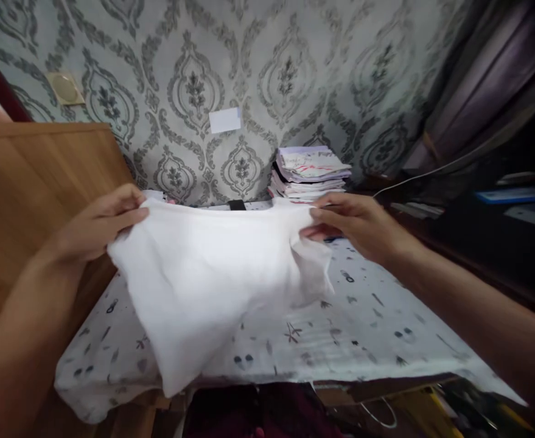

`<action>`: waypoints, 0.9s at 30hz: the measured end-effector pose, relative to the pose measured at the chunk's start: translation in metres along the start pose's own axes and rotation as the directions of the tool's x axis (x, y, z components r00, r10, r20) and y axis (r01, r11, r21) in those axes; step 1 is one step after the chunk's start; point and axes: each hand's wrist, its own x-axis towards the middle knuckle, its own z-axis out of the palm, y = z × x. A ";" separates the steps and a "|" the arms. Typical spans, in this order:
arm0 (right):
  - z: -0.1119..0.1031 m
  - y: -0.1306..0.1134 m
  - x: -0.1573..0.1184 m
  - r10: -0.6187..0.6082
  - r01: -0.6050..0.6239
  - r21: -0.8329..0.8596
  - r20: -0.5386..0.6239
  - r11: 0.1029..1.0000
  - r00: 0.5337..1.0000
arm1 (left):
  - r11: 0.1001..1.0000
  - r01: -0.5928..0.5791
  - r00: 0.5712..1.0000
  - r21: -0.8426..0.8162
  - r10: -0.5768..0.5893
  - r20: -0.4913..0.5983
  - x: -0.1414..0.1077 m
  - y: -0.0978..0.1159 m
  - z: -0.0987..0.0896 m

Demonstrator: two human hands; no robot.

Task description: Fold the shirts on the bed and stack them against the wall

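- Patterned wall (285, 79): spans the far side behind everything.
- Tabletop (363, 340): under a printed cover, with the work held above it.
- Wooden panel (43, 176): stands at the left, close by the left forearm.
- White cloth (212, 261): spread between both hands over the middle of the tabletop, its far edge drawn across, one corner drooping to the near left edge.
- Right hand (358, 222): fingers pinching the cloth's far right part, with a loose flap bunched just below them.
- Left hand (107, 222): thumb and fingers closed on the far left corner.
- Stack of papers (310, 173): at the far side, just beyond the right hand; a wide sweep of that hand could knock it.
- Dark object (237, 205): small, peeking over the cloth's far edge.
- Likely troubles: the bunched flap could fold under and crease if the cloth were lowered like this; the drooping corner could snag on the near edge; a thin pinch could slip if pulled hard.
- Hard to make out: the cloth is blurred, so whether it is a garment, or touches the tabletop, I cannot tell. It hides most of the dark object; both forearms are cut off.
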 end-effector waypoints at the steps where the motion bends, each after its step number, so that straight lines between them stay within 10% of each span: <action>1: 0.000 0.007 0.018 -0.025 0.024 -0.033 -0.006 0.999 1.000 | 1.000 0.024 0.999 0.009 -0.024 0.042 0.019 -0.006 0.002; 5: -0.004 0.018 0.085 -0.239 0.216 -0.216 -0.088 0.952 0.967 | 1.000 0.016 0.999 -0.010 -0.017 -0.029 0.086 -0.024 0.012; 10: -0.008 -0.017 0.106 -0.696 0.520 -0.518 -0.229 0.679 0.681 | 0.947 -0.314 0.907 -0.063 0.280 -0.314 0.115 -0.013 0.017; 13: -0.006 -0.021 0.080 -0.782 0.551 -0.607 -0.201 0.572 0.590 | 0.917 -0.398 0.877 -0.041 0.367 -0.311 0.105 -0.015 0.020; 17: -0.002 0.025 0.024 -0.780 0.557 -0.687 -0.023 0.467 0.626 | 0.942 -0.327 0.930 0.083 0.336 -0.150 0.062 -0.049 0.030; 20: 0.002 0.076 -0.024 -0.636 0.550 -0.676 0.154 0.490 0.756 | 0.948 -0.224 0.969 0.225 0.192 0.154 0.017 -0.087 0.042; 22: 0.006 0.100 -0.053 -0.408 0.536 -0.624 0.353 0.568 0.842 | 0.942 -0.168 0.917 0.291 0.041 0.398 -0.013 -0.108 0.048; 27: 0.013 0.109 -0.071 0.045 0.382 -0.576 0.591 0.723 0.805 | 0.928 -0.083 0.721 0.363 -0.195 0.665 -0.045 -0.131 0.054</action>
